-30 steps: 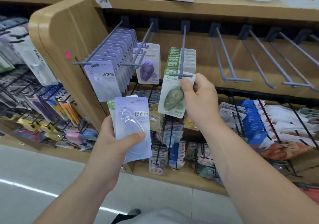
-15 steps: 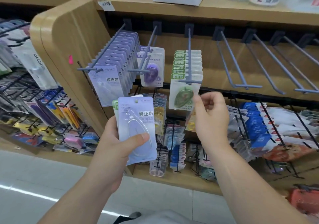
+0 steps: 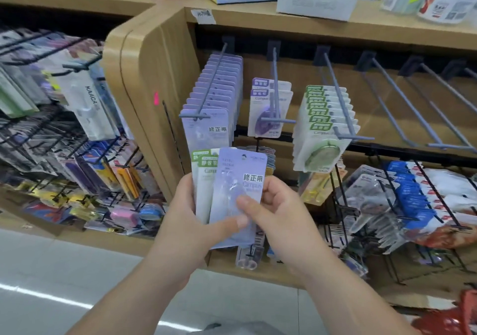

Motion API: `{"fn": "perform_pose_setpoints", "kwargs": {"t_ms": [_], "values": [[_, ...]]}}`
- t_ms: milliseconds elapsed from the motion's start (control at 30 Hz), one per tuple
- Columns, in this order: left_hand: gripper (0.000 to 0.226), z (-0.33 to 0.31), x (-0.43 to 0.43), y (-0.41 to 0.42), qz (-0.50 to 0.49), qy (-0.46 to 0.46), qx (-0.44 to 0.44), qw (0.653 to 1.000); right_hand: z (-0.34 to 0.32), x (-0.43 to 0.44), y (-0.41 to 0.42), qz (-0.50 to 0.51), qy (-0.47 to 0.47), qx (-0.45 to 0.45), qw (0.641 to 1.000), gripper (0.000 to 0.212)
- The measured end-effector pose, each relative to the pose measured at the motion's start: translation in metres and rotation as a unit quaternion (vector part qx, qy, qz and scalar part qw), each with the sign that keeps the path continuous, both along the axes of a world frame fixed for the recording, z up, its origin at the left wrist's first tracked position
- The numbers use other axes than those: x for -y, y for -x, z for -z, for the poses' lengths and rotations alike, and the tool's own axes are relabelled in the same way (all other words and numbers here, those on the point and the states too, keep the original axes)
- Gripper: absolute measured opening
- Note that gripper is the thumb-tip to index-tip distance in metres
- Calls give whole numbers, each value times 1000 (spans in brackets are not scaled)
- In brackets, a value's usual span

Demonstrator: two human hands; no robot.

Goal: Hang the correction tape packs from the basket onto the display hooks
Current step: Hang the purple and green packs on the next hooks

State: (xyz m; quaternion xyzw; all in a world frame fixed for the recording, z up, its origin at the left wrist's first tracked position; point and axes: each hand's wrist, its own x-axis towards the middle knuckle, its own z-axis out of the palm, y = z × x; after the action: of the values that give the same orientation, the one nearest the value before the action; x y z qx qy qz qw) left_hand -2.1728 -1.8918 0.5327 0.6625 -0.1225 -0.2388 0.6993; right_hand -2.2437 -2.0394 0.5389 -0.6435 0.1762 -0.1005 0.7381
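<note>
My left hand (image 3: 188, 221) grips a small stack of correction tape packs, a lavender pack (image 3: 238, 180) in front and green-topped packs (image 3: 204, 164) behind it. My right hand (image 3: 281, 213) pinches the lavender pack from the right, thumb on its face. Above, lavender packs (image 3: 214, 110) fill the left display hook (image 3: 206, 102), two purple packs (image 3: 268, 107) hang on the middle hook (image 3: 275, 89), and green packs (image 3: 325, 128) fill the third hook (image 3: 340, 102). A red basket (image 3: 456, 319) shows at the bottom right corner.
Bare grey hooks (image 3: 413, 112) run along the upper row to the right. Black wire racks with blue-topped packs (image 3: 405, 192) and other stationery hang below. The wooden shelf top (image 3: 258, 17) carries boxes. Another stationery rack (image 3: 64, 128) stands at the left.
My right hand left the green pack hanging on the third hook and came down to the stack in my left hand, now pinching the lavender pack. The view moved closer.
</note>
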Motion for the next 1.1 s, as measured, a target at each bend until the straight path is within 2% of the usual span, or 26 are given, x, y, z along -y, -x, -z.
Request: {"fn": "perform_pose_setpoints", "kwargs": {"t_ms": [100, 167, 333, 433, 567, 733, 900, 1100], "values": [[55, 2, -17, -10, -3, 57, -41, 998, 1, -10, -9, -5, -48, 15, 999, 39], [46, 4, -27, -17, -15, 71, -55, 996, 1, -18, -16, -10, -56, 15, 998, 43], [32, 6, -50, -33, -62, 67, -52, 994, -1, -36, -36, 7, -77, 25, 997, 23], [29, 6, -62, -40, -81, 59, -39, 994, -8, -43, -51, 31, -30, 56, 998, 18], [27, 8, -77, -52, -112, 36, -8, 993, -11, -44, -67, 74, 96, 44, 992, 16], [30, 10, -86, -62, -122, 32, 4, 992, -6, -47, -77, 112, 167, 36, 979, 15], [31, 6, -87, -66, -103, 45, 1, 994, -3, -46, -86, 149, 208, 31, 966, 14], [32, 2, -84, -67, -85, 60, -4, 995, 2, -39, -107, 135, 229, 11, 964, 12]]}}
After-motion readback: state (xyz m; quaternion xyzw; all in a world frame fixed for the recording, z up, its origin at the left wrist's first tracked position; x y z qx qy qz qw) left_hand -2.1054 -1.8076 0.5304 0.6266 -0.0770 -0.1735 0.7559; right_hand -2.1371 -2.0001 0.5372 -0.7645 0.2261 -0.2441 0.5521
